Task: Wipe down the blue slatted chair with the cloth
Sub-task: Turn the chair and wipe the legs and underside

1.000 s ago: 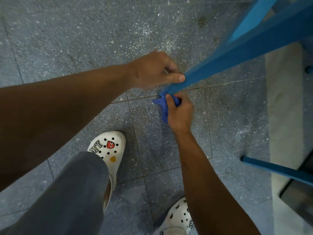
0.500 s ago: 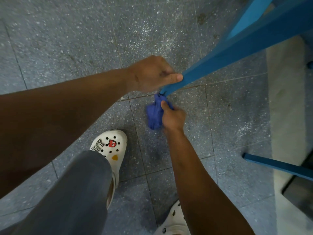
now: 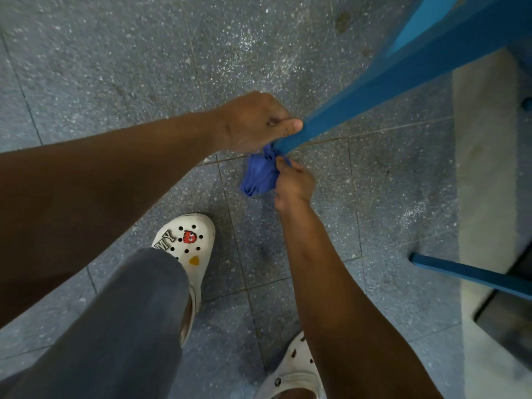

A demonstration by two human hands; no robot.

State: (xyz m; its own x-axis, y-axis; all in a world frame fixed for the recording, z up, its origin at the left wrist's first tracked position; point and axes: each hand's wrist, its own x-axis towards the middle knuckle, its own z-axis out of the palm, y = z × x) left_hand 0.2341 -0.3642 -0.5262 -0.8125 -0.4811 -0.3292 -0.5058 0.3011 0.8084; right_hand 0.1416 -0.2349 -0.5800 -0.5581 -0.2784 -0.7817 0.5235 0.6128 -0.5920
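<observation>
Head view, looking straight down at a grey speckled tile floor [image 3: 115,67]

Chair [image 3: 403,79]: blue, only parts in view. One long leg runs from the upper right corner down to the middle of the frame, tilted; its lower end sits at the hands. A second blue leg [image 3: 466,276] shows at the right edge, lower down, well apart from the first. Slats not visible from here

Left hand [image 3: 253,122]: fingers curled round the lower end of the long leg, thumb laid along its top face. Clamped on the leg

Right hand [image 3: 293,182]: just below the left, fingers bunched and pinching the cloth [image 3: 259,177]. The two hands are close, near touching, one above the other at the leg's end

Cloth: dark blue, crumpled, its upper part pressed against the tip of the leg, the rest hanging in a loose wad to the left of the right hand. Cannot tell whether the wad touches the floor

Below: a grey trouser leg [image 3: 121,326] and a white clog [image 3: 187,240] with a red charm and a yellow one; a second white clog [image 3: 293,370] at the bottom edge, partly hidden by the right forearm

Right side: a paler strip of floor [image 3: 489,168] with a dark, blurred object at its lower edge, unidentifiable
</observation>
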